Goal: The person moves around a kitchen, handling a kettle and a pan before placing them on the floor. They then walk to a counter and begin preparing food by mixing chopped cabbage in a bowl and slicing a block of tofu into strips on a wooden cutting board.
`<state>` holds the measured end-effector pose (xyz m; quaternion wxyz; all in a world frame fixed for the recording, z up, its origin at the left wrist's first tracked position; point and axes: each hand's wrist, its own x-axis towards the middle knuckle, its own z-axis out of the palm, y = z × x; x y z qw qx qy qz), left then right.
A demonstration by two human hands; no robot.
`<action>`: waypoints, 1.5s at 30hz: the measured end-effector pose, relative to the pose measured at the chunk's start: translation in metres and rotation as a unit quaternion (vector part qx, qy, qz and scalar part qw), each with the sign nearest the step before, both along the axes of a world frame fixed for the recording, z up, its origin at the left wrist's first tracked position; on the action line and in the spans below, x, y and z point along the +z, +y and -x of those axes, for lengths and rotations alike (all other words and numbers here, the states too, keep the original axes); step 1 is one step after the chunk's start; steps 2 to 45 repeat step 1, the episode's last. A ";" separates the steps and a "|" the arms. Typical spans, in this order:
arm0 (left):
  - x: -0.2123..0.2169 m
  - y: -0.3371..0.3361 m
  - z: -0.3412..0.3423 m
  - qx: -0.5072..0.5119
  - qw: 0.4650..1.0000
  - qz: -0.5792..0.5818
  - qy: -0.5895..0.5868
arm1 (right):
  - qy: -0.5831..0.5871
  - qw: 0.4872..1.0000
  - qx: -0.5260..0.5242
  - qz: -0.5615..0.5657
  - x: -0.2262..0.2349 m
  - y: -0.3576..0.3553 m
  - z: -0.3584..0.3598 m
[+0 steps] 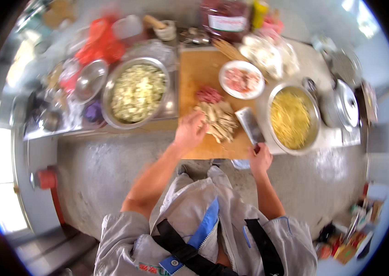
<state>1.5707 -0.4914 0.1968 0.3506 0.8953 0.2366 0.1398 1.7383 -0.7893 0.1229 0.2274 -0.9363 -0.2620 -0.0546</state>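
My right hand [260, 158] is closed round the handle of a cleaver [249, 125]. Its broad grey blade lies at the right edge of a wooden cutting board [191, 69], just right of a heap of pale sliced strips, perhaps mushroom [222, 122]. At the left side of that heap, my left hand [190, 132] touches the strips, its slightly blurred fingers apart. Behind the strips sits a small mound of reddish chopped meat [209, 94]. Farther back, a white plate [222, 88] holds pink and pale cut pieces.
A large metal bowl [108, 105] of pale green diced vegetable stands left of the board. To the right is a metal bowl [316, 120] of yellow shreds, with a lidded pot [345, 105] beyond. White bags [268, 53], a dark red jar [225, 34] and a mortar [167, 31] line the back.
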 end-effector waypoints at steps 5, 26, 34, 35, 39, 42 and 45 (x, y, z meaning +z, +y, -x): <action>0.007 0.020 0.017 0.023 1.000 -0.016 -0.002 | -0.002 1.000 0.023 -0.016 -0.003 0.030 0.003; 0.007 0.020 0.017 0.023 1.000 -0.016 -0.002 | -0.002 1.000 0.023 -0.016 -0.003 0.030 0.003; 0.007 0.020 0.017 0.023 1.000 -0.016 -0.002 | -0.002 1.000 0.023 -0.016 -0.003 0.030 0.003; 0.007 0.020 0.017 0.023 1.000 -0.016 -0.002 | -0.002 1.000 0.023 -0.016 -0.003 0.030 0.003; 0.007 0.020 0.017 0.023 1.000 -0.016 -0.002 | -0.002 1.000 0.023 -0.016 -0.003 0.030 0.003; 0.007 0.020 0.017 0.023 1.000 -0.016 -0.002 | -0.002 1.000 0.023 -0.016 -0.003 0.030 0.003; 0.007 0.020 0.017 0.023 1.000 -0.016 -0.002 | -0.002 1.000 0.023 -0.016 -0.003 0.030 0.003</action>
